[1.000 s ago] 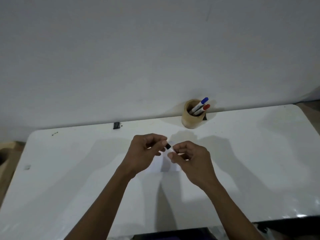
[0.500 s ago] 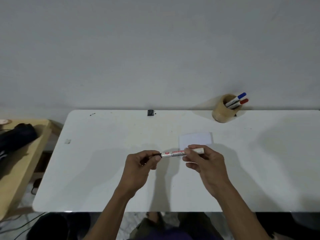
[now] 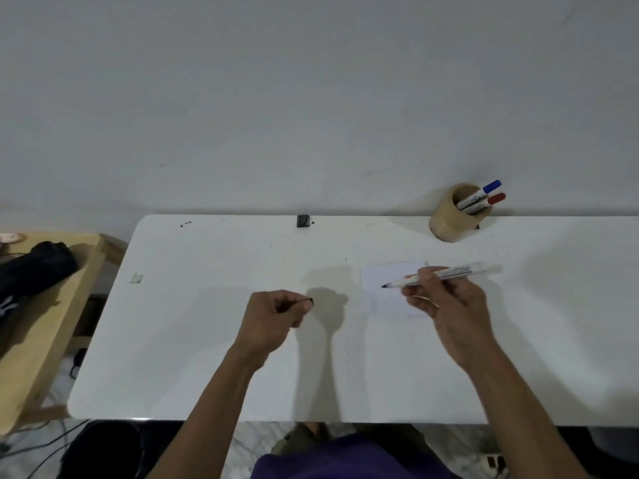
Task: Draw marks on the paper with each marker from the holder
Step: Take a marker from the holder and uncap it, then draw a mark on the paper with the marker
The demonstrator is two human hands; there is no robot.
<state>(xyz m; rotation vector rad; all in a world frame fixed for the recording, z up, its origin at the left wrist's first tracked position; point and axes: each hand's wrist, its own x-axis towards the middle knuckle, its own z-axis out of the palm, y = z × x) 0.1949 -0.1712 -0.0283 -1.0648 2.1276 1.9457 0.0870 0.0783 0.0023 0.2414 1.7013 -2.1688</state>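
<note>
My right hand (image 3: 446, 305) grips an uncapped black marker (image 3: 449, 273), white-bodied, its dark tip (image 3: 385, 286) hovering over or touching a small white paper (image 3: 383, 299) on the white table (image 3: 207, 340). To the left of the paper, my left hand (image 3: 273, 316) is closed around the marker's black cap (image 3: 311, 300), of which only an end shows. A round wooden holder (image 3: 449, 223) stands at the table's back edge, holding a blue-capped marker (image 3: 479, 193) and a red-capped marker (image 3: 485, 203).
A small black object (image 3: 303, 220) sits at the table's back edge by the grey wall. A wooden side table (image 3: 41, 326) with a dark bag (image 3: 31, 271) on it stands to the left. Cables lie on the floor below.
The hands pulled apart: the cap came off in my left hand, and my right hand carried the marker right, over the paper. The camera view also shifted.
</note>
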